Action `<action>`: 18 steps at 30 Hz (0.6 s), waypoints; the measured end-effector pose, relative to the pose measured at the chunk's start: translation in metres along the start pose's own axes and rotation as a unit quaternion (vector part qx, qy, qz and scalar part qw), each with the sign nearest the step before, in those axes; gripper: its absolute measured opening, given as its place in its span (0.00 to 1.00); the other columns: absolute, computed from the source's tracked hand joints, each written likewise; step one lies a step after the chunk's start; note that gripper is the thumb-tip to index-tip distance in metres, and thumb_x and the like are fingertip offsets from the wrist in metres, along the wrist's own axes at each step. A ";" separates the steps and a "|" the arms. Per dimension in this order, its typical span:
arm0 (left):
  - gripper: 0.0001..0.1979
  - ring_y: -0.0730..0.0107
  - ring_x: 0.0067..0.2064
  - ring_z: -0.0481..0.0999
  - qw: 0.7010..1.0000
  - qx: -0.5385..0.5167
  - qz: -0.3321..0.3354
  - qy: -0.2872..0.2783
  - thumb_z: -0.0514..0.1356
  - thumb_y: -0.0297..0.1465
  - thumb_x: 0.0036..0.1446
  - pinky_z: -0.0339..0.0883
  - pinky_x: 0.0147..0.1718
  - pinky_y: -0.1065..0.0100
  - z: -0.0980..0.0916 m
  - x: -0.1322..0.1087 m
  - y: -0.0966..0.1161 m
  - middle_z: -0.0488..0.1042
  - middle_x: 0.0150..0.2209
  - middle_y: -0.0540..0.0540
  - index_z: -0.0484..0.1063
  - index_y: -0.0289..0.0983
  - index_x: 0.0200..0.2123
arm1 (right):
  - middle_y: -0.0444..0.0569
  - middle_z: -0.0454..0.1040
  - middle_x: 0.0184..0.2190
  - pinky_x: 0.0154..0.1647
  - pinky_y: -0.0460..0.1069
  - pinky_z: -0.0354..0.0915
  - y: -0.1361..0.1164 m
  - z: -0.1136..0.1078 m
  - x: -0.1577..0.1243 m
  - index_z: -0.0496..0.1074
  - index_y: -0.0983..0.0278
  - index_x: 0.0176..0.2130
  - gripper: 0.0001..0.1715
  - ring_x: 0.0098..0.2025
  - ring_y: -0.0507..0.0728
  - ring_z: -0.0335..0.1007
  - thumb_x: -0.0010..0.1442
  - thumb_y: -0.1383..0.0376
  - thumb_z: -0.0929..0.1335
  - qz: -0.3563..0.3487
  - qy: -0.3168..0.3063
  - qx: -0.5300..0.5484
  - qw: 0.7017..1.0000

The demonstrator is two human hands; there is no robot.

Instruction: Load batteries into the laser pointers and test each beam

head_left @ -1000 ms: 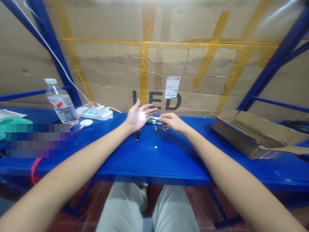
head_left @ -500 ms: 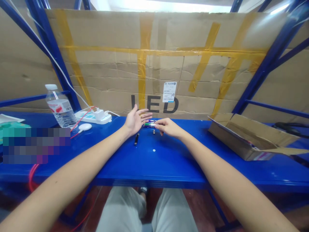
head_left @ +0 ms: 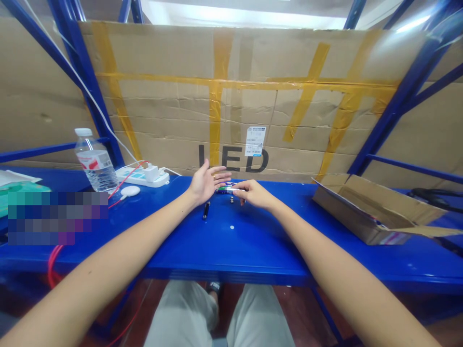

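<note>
My left hand (head_left: pixel 204 184) is open over the blue table, palm turned to the right and fingers stretched out beside some slim shiny tubes. The fingertips of my right hand (head_left: pixel 251 193) are closed on the right end of a slim silver-and-green tube (head_left: pixel 224 190); its exact kind is too small to tell. Behind it, another blue-and-silver tube (head_left: pixel 230 183) is partly hidden by the fingers. Just below, tiny round metal pieces (head_left: pixel 232 199) stand on the table. A short black cylinder (head_left: pixel 206 210) lies below my left hand.
A small pale disc (head_left: pixel 232 227) lies nearer the front of the blue table (head_left: pixel 181 250). To the left are a water bottle (head_left: pixel 96 161), a white power strip (head_left: pixel 159 180) and a white round puck (head_left: pixel 130 191). An open cardboard box (head_left: pixel 347 212) stands right. Large cardboard (head_left: pixel 162 115) walls the back.
The view has shifted slightly, so everything sits a little lower in the picture. Both hands keep nearly the same pose, with the right still closed on the tube.
</note>
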State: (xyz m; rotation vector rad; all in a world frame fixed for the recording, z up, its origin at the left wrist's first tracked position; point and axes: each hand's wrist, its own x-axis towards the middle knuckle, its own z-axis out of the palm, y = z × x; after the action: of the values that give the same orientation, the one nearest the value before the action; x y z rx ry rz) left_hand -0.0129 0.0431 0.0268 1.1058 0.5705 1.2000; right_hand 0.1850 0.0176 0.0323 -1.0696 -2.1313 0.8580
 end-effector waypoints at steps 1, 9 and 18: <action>0.36 0.47 0.56 0.74 1.000 0.000 0.000 -0.002 0.46 0.57 0.62 0.67 0.54 0.55 0.000 0.000 0.000 0.76 0.51 0.29 0.72 0.31 0.49 | 0.44 0.72 0.21 0.28 0.47 0.60 0.000 0.000 0.000 0.78 0.70 0.39 0.15 0.23 0.52 0.67 0.59 0.62 0.67 0.001 0.001 0.001 1.000; 0.36 0.47 0.57 0.73 1.000 0.005 -0.001 -0.004 0.46 0.57 0.62 0.66 0.54 0.53 0.001 0.000 -0.001 0.76 0.51 0.29 0.72 0.31 0.50 | 0.45 0.73 0.21 0.27 0.47 0.60 -0.002 -0.001 0.000 0.79 0.70 0.39 0.15 0.22 0.52 0.66 0.61 0.63 0.67 -0.005 0.005 -0.018 1.000; 0.36 0.47 0.58 0.73 1.000 0.005 -0.005 -0.002 0.46 0.57 0.62 0.65 0.55 0.54 0.002 -0.001 0.000 0.76 0.51 0.28 0.72 0.30 0.50 | 0.43 0.70 0.18 0.28 0.47 0.59 -0.003 0.000 0.000 0.78 0.70 0.37 0.14 0.22 0.52 0.65 0.62 0.64 0.66 -0.001 0.017 -0.036 0.999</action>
State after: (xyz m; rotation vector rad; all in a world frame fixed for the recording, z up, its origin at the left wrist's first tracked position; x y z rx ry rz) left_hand -0.0117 0.0418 0.0271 1.1134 0.5788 1.1872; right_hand 0.1838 0.0164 0.0341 -1.1112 -2.1482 0.7622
